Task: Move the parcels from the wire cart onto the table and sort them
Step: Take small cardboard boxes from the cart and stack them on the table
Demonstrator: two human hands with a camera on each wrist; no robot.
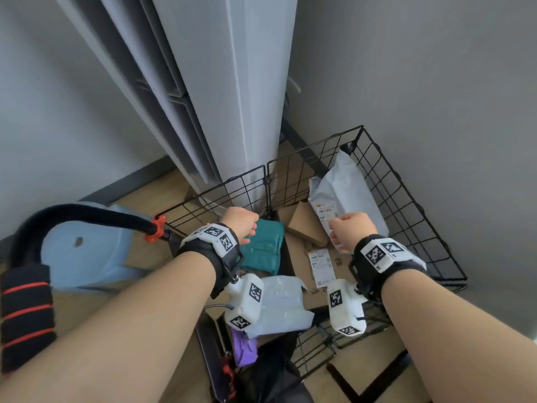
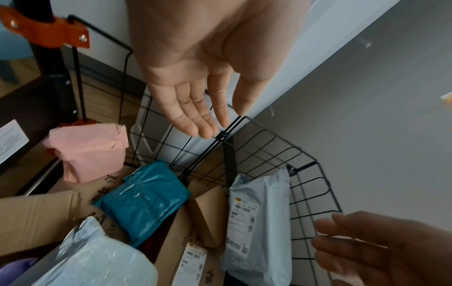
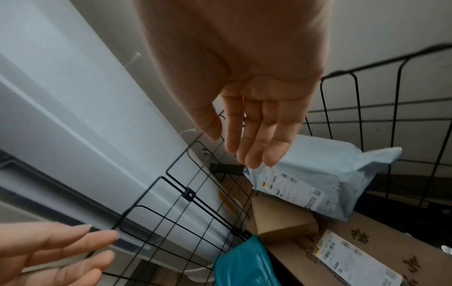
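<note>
The black wire cart [image 1: 406, 199] holds several parcels. A white mailer [image 1: 345, 193] leans in its far right corner, with a small brown box [image 1: 308, 225] and a teal parcel [image 1: 264, 248] beside it on a flat cardboard box [image 1: 319, 266]. A pale mailer [image 1: 282, 309] and a purple parcel [image 1: 244, 347] lie nearer me. A pink parcel [image 2: 88, 152] sits by the handle post. My left hand [image 1: 241, 222] hovers above the teal parcel [image 2: 144, 203], fingers [image 2: 195, 108] straight and empty. My right hand [image 1: 351, 228] hangs open just over the white mailer [image 3: 318, 180], holding nothing.
A tall white air-conditioner column [image 1: 220, 97] stands right behind the cart's far wall. A blue plastic stool [image 1: 84, 248] is at the left, beside the cart's black padded handle and its orange clamp [image 1: 157, 228]. Grey walls close in on both sides.
</note>
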